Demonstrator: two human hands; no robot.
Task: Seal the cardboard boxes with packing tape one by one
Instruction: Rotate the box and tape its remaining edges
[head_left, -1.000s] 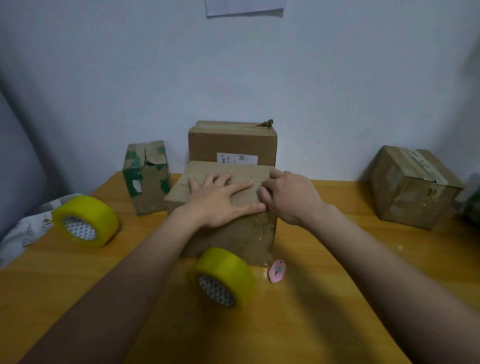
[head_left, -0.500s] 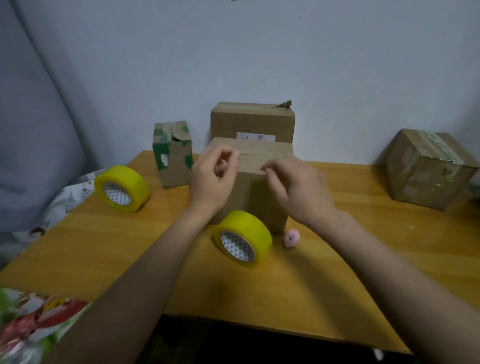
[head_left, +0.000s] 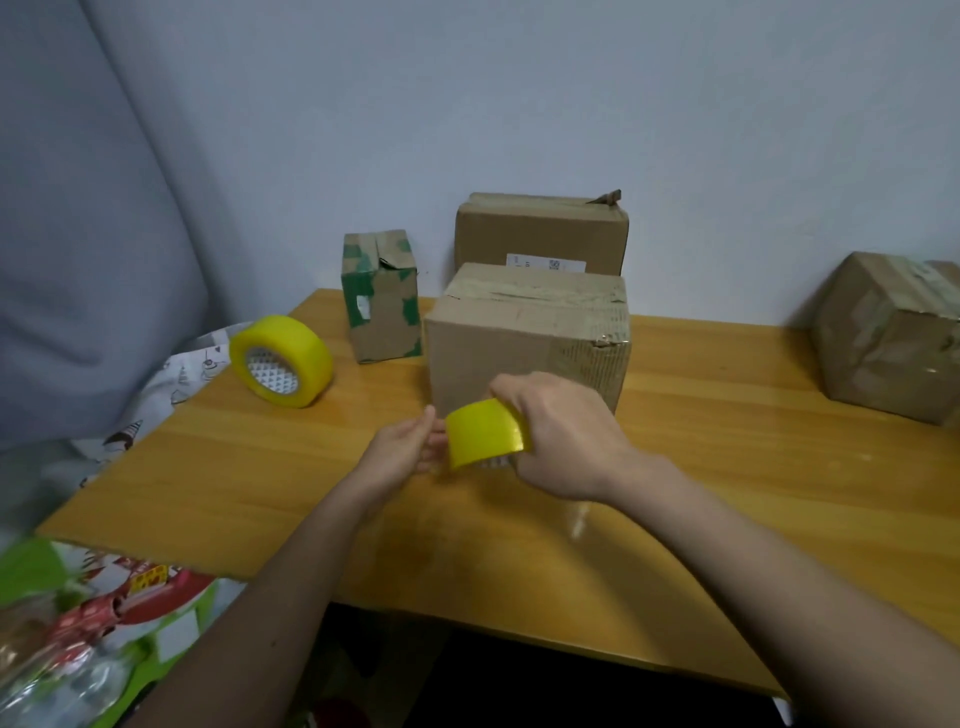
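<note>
A yellow tape roll (head_left: 485, 434) is gripped by the right hand (head_left: 563, 436) just above the counter (head_left: 727, 467), in front of the nearest box (head_left: 524, 338). The left hand (head_left: 408, 449) seems to be pinching at the roll's edge, prob. for the free end; view unclear. The end should be peeled square & drawn along the top seam w/o creases.

My one head-worn camera looks forward and down across the worktop (head_left: 727, 441) toward the wall (head_left: 519, 104) behind it, close above its near edge.
</note>
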